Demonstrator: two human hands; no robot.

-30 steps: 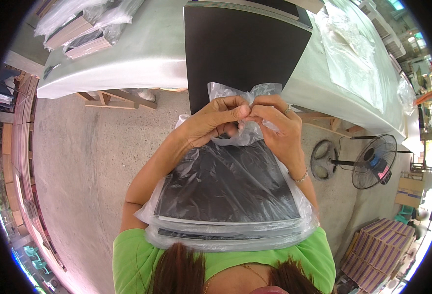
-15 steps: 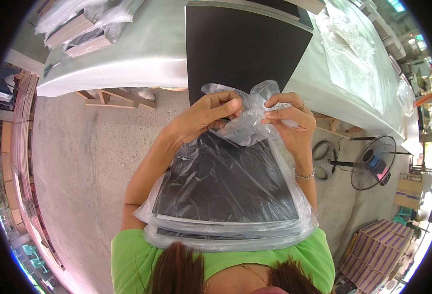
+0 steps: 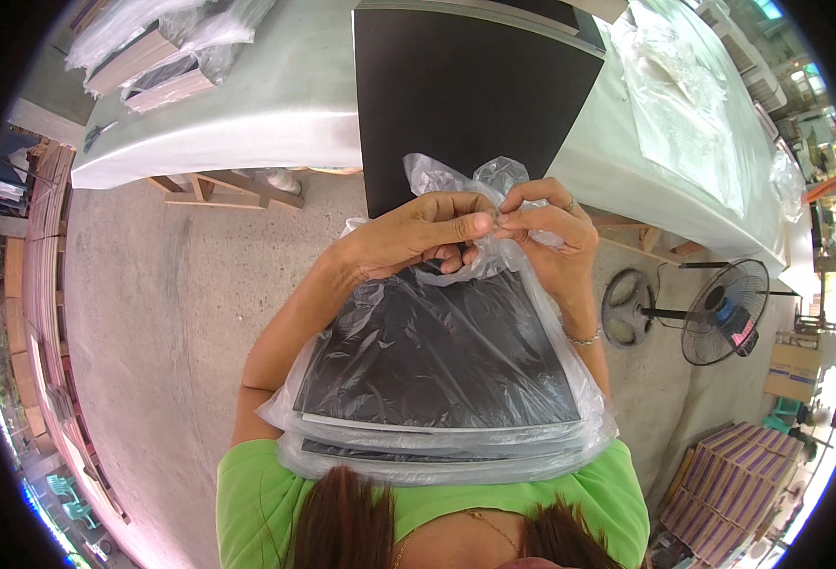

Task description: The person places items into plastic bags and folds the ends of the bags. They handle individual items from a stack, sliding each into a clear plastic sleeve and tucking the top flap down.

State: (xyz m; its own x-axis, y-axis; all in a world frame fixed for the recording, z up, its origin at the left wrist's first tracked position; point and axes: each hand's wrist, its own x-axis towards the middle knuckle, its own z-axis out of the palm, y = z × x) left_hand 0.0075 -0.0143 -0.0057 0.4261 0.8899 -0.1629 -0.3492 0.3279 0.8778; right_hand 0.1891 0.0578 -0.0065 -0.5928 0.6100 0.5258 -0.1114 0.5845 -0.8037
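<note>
A stack of black sheets or boards inside a clear plastic bag (image 3: pixel 437 356) leans close against my chest. My left hand (image 3: pixel 427 230) pinches the gathered mouth of that bag, thumb pressed on the bent fingers. Facing it, my right hand (image 3: pixel 552 228) grips the same bunched plastic between thumb and fingers. The fingertips of both hands meet there, and loose plastic sticks up beyond them. Just past my hands stands a tall stack of bare black boards (image 3: pixel 465 95), reaching over the table edge.
Plastic-wrapped packs (image 3: pixel 166 81) and scissors (image 3: pixel 100 133) lie at the left of the covered table (image 3: pixel 294 114). Clear plastic bags (image 3: pixel 679 114) lie at its right. A fan (image 3: pixel 724 313) stands at the right, near a striped stack (image 3: pixel 733 488) on the floor.
My left hand has moved right and my right hand slightly left, so their fingertips now meet at the bunched plastic. The bagged stack has stayed in place.
</note>
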